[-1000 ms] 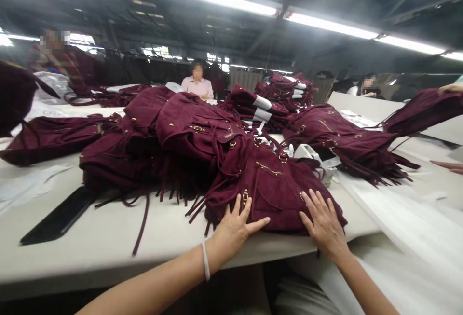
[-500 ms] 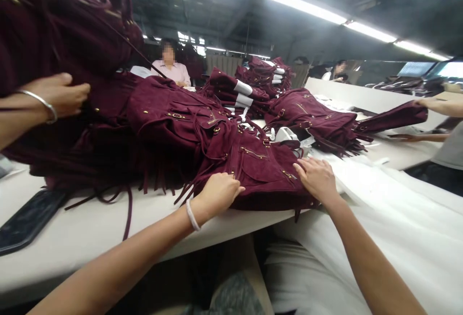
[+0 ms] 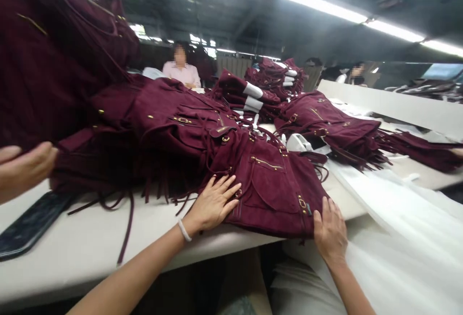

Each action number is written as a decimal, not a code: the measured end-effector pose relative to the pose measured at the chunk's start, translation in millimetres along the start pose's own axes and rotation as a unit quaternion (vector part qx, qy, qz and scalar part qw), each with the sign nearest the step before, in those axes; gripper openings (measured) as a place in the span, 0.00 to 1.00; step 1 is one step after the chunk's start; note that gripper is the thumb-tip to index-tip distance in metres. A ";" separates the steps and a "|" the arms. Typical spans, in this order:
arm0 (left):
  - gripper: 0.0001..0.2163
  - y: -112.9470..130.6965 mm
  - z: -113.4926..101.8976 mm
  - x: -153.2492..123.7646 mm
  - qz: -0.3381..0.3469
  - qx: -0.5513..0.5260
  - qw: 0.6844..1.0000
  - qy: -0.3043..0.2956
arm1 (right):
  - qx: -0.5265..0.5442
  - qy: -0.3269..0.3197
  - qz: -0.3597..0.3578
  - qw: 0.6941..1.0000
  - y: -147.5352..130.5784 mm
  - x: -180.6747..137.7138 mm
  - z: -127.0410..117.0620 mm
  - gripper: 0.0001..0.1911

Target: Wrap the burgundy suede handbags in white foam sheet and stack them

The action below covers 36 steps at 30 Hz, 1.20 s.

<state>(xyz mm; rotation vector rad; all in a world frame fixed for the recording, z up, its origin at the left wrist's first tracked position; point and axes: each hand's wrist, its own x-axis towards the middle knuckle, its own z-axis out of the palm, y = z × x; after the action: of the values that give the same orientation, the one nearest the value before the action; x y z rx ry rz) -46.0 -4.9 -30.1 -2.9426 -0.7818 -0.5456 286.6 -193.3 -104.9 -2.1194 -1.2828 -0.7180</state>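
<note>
A dark red suede bag (image 3: 267, 184) with brass zips, buckles and straps lies at the table's front edge. My left hand (image 3: 214, 204) rests on its left side, fingers spread out flat. At its lower right corner my right hand (image 3: 330, 228) lies with the fingers stretched out against the side. Neither hand grips the bag. Just left of it, more bags of the same kind (image 3: 162, 112) are heaped, their fringes hanging down.
A co-worker's hand (image 3: 27, 168) is at the left, beside a large raised bag (image 3: 47, 64). A dark tray-like object (image 3: 32, 223) lies on the white table (image 3: 90, 252). White sheeting (image 3: 405, 257) hangs at the right. Stacked bags (image 3: 277, 76) stand behind; a seated person (image 3: 181, 71) is farther back.
My left hand has gone from closed at the bag's edge to flat on it. The bag has shifted toward me. The co-worker's left-side hand has lowered, and the right-side fringed piece now lies lower.
</note>
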 end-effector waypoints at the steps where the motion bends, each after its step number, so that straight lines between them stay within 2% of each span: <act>1: 0.23 3.3 0.2 -1.9 -0.024 0.000 1.000 0.016 | 0.012 0.002 -0.009 1.000 3.6 2.5 1.4 0.32; 3: 0.23 9.5 3.1 -7.5 -0.098 -0.004 0.993 0.071 | 0.033 -0.004 -0.012 0.999 10.8 8.4 4.9 0.34; 6: 0.18 19.0 4.8 -15.9 -0.226 -0.014 0.958 0.174 | 0.033 -0.024 0.019 0.999 17.1 18.2 5.9 0.39; 8: 0.15 26.2 -3.0 -15.8 -0.280 -0.004 0.938 0.202 | -0.011 -0.045 0.048 0.998 17.6 27.6 1.5 0.41; 9: 0.13 29.8 -9.8 -12.8 -0.292 0.009 0.936 0.195 | -0.044 -0.062 0.065 0.995 17.2 34.0 -1.9 0.41; 11: 0.14 35.6 -26.2 0.3 -0.299 0.042 0.943 0.143 | -0.109 -0.127 0.108 0.980 15.9 50.9 -9.7 0.39; 13: 0.16 38.6 -40.7 21.0 -0.305 0.064 0.948 0.063 | -0.136 -0.226 0.153 0.952 14.6 72.4 -17.3 0.37; 16: 0.20 39.8 -49.6 55.5 -0.347 0.065 0.935 -0.036 | -0.119 -0.359 0.211 0.901 10.9 106.7 -24.5 0.37; 18: 0.22 40.9 -47.0 70.7 -0.371 0.063 0.925 -0.058 | -0.108 -0.392 0.235 0.883 6.6 124.0 -25.2 0.36; 20: 0.22 43.1 -39.9 74.0 -0.378 0.066 0.922 -0.056 | -0.104 -0.398 0.247 0.877 0.9 130.9 -22.9 0.35; 23: 0.19 45.0 -24.1 59.7 -0.370 0.090 0.924 -0.016 | -0.091 -0.360 0.262 0.891 -9.4 116.6 -16.0 0.30; 28: 0.11 36.9 2.7 35.6 -0.354 0.110 0.927 0.064 | -0.042 -0.126 0.239 0.962 -19.0 69.2 -0.1 0.19; 30: 0.11 31.9 5.8 34.6 -0.358 0.066 0.927 0.090 | 0.065 -0.053 0.294 0.952 -14.5 63.5 3.5 0.15; 31: 0.12 29.1 5.3 34.8 -0.370 0.023 0.922 0.115 | 0.136 -0.035 0.335 0.932 -10.6 64.6 4.0 0.14; 32: 0.11 25.8 3.9 35.2 -0.391 -0.047 0.906 0.152 | 0.204 -0.025 0.372 0.905 -6.0 67.6 3.9 0.13; 33: 0.10 21.8 1.9 35.5 -0.418 -0.134 0.877 0.195 | 0.261 -0.020 0.398 0.879 -1.3 71.8 3.5 0.13; 34: 0.09 17.3 -0.2 35.5 -0.442 -0.223 0.836 0.235 | 0.304 -0.021 0.414 0.858 3.1 76.4 3.2 0.13; 36: 0.11 6.9 -2.8 35.2 -0.469 -0.361 0.754 0.284 | 0.356 -0.040 0.418 0.835 9.9 84.5 3.2 0.12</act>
<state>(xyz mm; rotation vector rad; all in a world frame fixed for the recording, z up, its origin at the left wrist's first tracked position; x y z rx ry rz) -15.1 5.3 -15.0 -2.2654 -2.3016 -2.0536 329.9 -143.7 -50.9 -1.7830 -0.4060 0.2166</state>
